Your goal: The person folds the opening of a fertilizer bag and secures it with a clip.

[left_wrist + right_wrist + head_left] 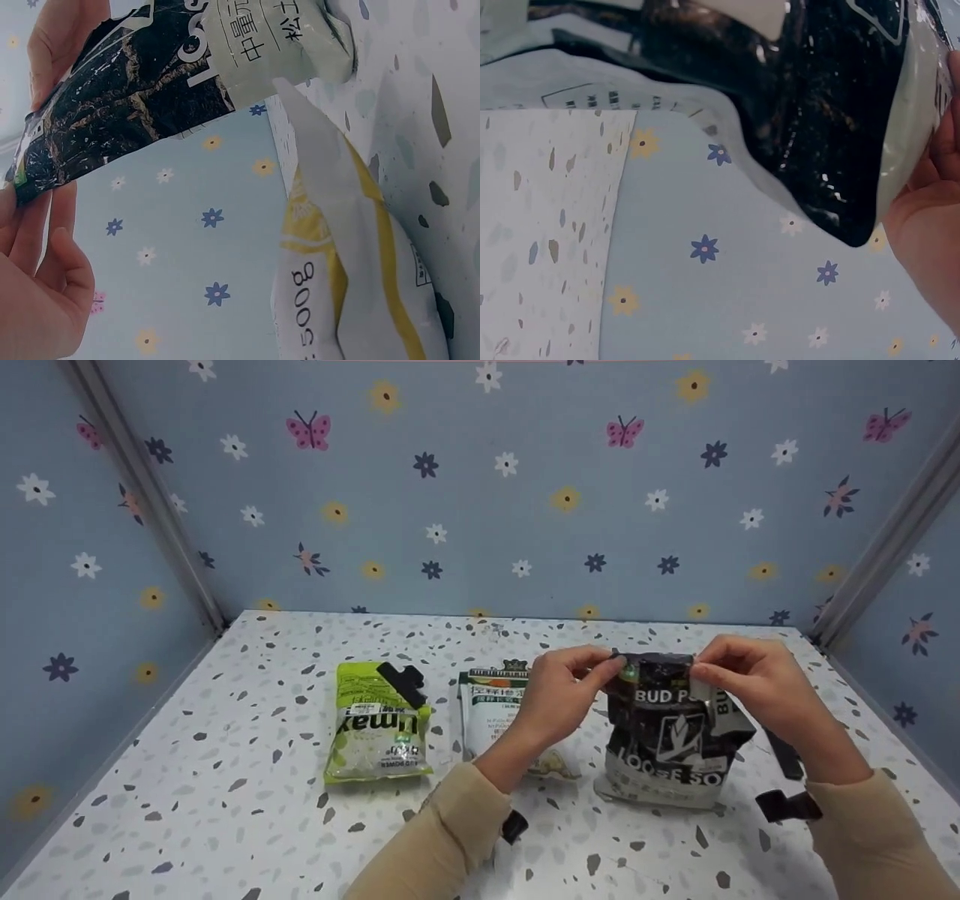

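A black and grey plastic bag (667, 742) lettered "LOOSE SO" stands upright on the table, its top edge folded down. At the top left corner my left hand (559, 690) pinches the fold between thumb and fingers. My right hand (765, 682) pinches the opposite corner the same way. In the left wrist view, both hands hold the bag (142, 90) by its narrow folded end. From the right wrist, the bag's dark side (825, 127) fills the upper part, with my right hand (930, 225) at its edge.
A green bag (375, 735) with a black clip (405, 684) on its top corner lies at left. Partly behind my left arm is a white bag (487, 720) with a dark green top. A black object (784, 754) lies beside my right wrist. Patterned walls enclose the table (247, 825).
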Tool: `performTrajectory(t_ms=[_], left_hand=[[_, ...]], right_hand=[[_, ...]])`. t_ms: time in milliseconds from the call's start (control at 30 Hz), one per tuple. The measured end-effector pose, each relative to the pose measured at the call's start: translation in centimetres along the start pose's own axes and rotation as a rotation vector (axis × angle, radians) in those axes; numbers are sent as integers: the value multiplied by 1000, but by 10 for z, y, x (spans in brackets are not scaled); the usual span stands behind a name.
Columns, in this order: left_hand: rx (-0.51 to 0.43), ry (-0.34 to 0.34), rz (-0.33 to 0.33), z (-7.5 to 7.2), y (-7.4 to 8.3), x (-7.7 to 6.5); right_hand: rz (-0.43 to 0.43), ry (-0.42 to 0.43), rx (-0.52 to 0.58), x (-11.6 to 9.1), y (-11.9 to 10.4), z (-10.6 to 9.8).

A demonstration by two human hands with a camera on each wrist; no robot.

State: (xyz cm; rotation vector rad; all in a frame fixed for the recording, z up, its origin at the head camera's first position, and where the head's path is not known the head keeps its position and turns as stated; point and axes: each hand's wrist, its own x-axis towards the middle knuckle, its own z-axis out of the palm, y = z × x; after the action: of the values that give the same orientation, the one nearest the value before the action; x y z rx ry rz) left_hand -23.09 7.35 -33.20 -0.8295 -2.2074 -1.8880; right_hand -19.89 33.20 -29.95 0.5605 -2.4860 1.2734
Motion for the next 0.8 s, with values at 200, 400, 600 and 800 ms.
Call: performTrajectory(t_ms=[200, 400, 600, 800], left_hand=[[-25, 2, 15, 0, -1, 0], [-28, -11, 37, -1, 0, 0], [-32, -14, 37, -2, 2, 0], [-39, -18, 37, -3, 3, 1]], right_hand=[[1, 23, -17, -8, 5, 2], [2, 29, -16, -16, 11, 0], [13, 17, -20, -25, 20, -2], [32, 15, -30, -34, 27, -5]])
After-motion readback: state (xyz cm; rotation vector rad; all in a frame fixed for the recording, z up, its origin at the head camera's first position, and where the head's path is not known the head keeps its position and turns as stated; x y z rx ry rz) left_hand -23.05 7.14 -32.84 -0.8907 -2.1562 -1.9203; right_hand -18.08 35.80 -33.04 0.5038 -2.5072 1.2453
